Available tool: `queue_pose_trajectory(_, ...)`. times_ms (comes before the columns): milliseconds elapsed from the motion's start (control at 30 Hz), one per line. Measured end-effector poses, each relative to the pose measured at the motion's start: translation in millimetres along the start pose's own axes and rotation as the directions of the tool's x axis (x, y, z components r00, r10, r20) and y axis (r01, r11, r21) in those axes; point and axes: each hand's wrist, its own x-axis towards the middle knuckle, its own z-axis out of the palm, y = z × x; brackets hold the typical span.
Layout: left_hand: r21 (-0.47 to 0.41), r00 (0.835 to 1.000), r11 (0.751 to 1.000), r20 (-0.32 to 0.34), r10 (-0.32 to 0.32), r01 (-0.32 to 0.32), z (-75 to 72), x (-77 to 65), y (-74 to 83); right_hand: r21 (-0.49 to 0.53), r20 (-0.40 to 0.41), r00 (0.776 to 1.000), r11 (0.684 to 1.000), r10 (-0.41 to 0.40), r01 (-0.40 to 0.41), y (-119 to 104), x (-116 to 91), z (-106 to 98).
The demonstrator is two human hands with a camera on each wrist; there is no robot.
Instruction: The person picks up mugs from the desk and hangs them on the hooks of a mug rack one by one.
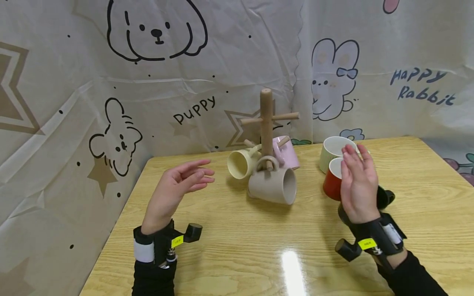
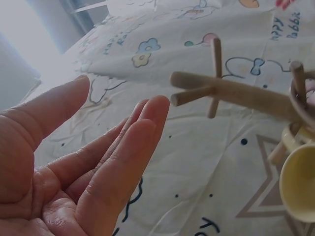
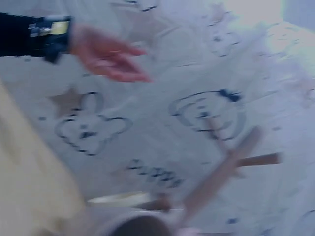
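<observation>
My left hand is raised left of a wooden mug tree, its fingers loosely extended toward it and holding nothing. The left wrist view shows thumb and fingers spread apart. On the tree's lower pegs hang a beige mug in front, a yellow mug at left and a pink mug behind. At right, my right hand is held up with straight fingers and nothing in its grasp. It overlaps a red mug and partly hides a black mug in the head view.
Behind the red mug stands a pale green mug. The tree's upper pegs stick out sideways above the hanging mugs. A printed cloth hangs along the back and left edges of the wooden table.
</observation>
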Motion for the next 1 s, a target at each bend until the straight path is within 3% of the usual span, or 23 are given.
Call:
queue_pose_trajectory(100, 0.034, 0.999, 0.999, -0.042, 0.012, -0.01, -9.2, -3.0, 0.0, 0.076, 0.03, 0.999, 0.997, 0.026, -0.029, -21.7, 7.6, -5.9)
queue_pose_trajectory(167, 0.071, 0.997, 0.997, -0.078, 0.012, -0.006, -14.6, -4.2, -1.0, 0.052, 0.067, 0.997, 0.997, 0.049, -0.053, -34.0, 12.1, -11.8)
queue_pose_trajectory(333, 0.187, 0.99, 0.982, -0.143, -0.002, 0.029, -24.0, -8.2, -1.3, -0.118, 0.177, 0.982, 0.992, 0.069, -0.048, -55.8, 18.5, -21.1)
queue_pose_trajectory(433, 0.279, 0.988, 0.958, -0.15, -0.018, 0.06, -26.3, -10.6, 0.3, -0.249, 0.218, 0.974, 0.968, 0.057, -0.001, -64.0, 18.3, -22.2)
queue_pose_trajectory(533, 0.417, 0.99, 0.906, -0.137, -0.023, 0.079, -26.5, -10.9, 0.2, -0.436, 0.257, 0.965, 0.897, 0.052, 0.068, -70.6, 17.4, -23.8)
queue_pose_trajectory(600, 0.514, 0.992, 0.854, -0.122, -0.024, 0.084, -25.7, -10.3, -0.6, -0.577, 0.286, 0.956, 0.808, 0.063, 0.119, -74.6, 16.8, -26.2)
queue_pose_trajectory(633, 0.558, 0.993, 0.826, -0.112, -0.023, 0.082, -25.2, -9.7, -1.3, -0.664, 0.301, 0.951, 0.732, 0.071, 0.155, -76.6, 16.1, -27.9)
queue_pose_trajectory(733, 0.649, 0.997, 0.758, -0.079, -0.019, 0.066, -22.9, -7.7, -3.6, -0.862, 0.372, 0.922, 0.41, 0.11, 0.299, -81.7, 15.2, -35.3)
queue_pose_trajectory(800, 0.685, 0.998, 0.726, -0.065, -0.027, 0.064, -21.7, -6.6, -5.0, -0.878, 0.47, 0.872, 0.178, 0.136, 0.445, -84.3, 16.4, -43.0)
queue_pose_trajectory(833, 0.693, 0.998, 0.718, -0.058, -0.03, 0.062, -21.2, -6.2, -5.7, -0.855, 0.518, 0.841, 0.082, 0.153, 0.512, -85.6, 17.4, -47.5)
queue_pose_trajectory(900, 0.702, 0.998, 0.71, -0.049, -0.039, 0.062, -20.8, -5.8, -6.9, -0.8, 0.588, 0.787, -0.012, 0.187, 0.6, -88.3, 21.6, -58.0)
queue_pose_trajectory(933, 0.705, 0.998, 0.706, -0.046, -0.043, 0.063, -20.8, -5.8, -7.3, -0.781, 0.605, 0.771, -0.043, 0.198, 0.623, -89.9, 24.2, -63.8)
queue_pose_trajectory(967, 0.708, 0.998, 0.703, -0.043, -0.048, 0.064, -21.0, -5.7, -7.6, -0.775, 0.606, 0.766, -0.059, 0.213, 0.629, -91.8, 27.2, -70.3)
queue_pose_trajectory(1000, 0.71, 0.998, 0.701, -0.04, -0.05, 0.064, -21.3, -5.6, -7.9, -0.786, 0.591, 0.774, -0.055, 0.229, 0.616, -94.2, 30.7, -77.5)
